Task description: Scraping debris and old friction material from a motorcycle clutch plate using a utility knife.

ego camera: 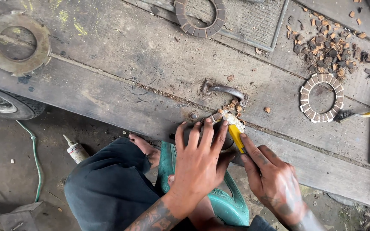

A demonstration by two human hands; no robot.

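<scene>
Inspector A: State of the hands?

Inspector B: Left hand (200,156) lies flat, fingers spread, pressing down on a ring-shaped plate (224,143) at the near edge of the tabletop (120,72); it clamps nothing, only pins the plate, most of which is hidden beneath it. Right hand (273,179) has its grip closed around a yellow-handled brush (235,130), bristle end on the plate's far rim.

Inspector A: Reason for that placement?

Inspector B: In my judgement the edge position lets the seated person bear down from above.

Inspector A: Surroundings and clearance?

Inspector B: A metal handle (224,91) sits just beyond the fingertips. A lined friction ring (322,97) lies toward the right edge, loose chips (328,45) toward the far right corner, a bare steel ring (16,42) at the far left. Open boards lie left of the hands
</scene>
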